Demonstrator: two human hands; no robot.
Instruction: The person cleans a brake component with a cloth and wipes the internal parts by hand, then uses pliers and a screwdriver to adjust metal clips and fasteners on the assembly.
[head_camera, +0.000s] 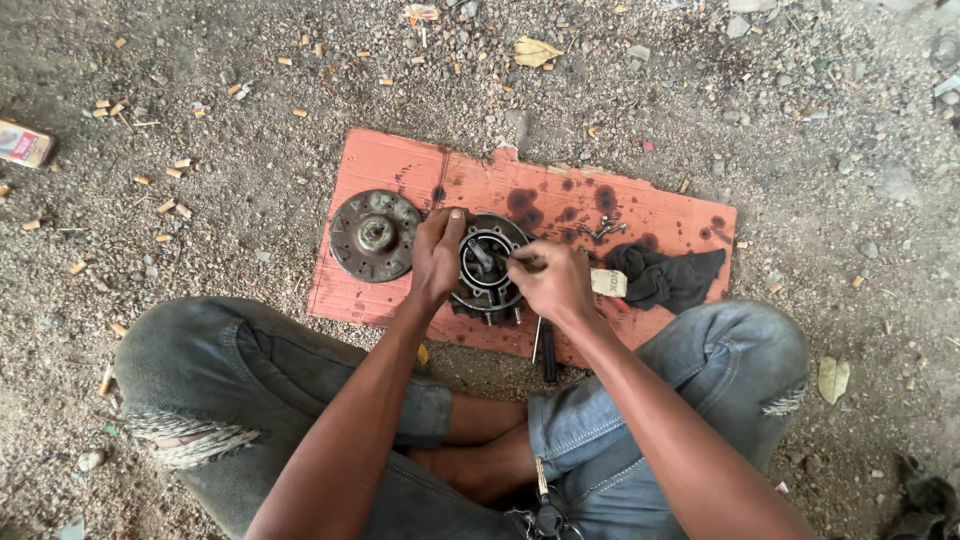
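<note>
While gripped, round grimy metal housing (487, 266), ringed, greasy, on stained cardboard (400, 170).

Dull rusty metal disc (375, 235), oil-stained matt cardboard (400, 170) — rough gravel ground (200, 200)

Left arm: I am stretching it forward from my crossed legs, elbow nearly straight.
Left hand (437, 258): I am curling it palm down, fingers bent in a clamping grip, thumb side up.
Right arm: I am angling it in from the right, forearm bare.
Right hand (553, 283): I am closing it in a fist-like pinch, knuckles up, close beside my left.
</note>
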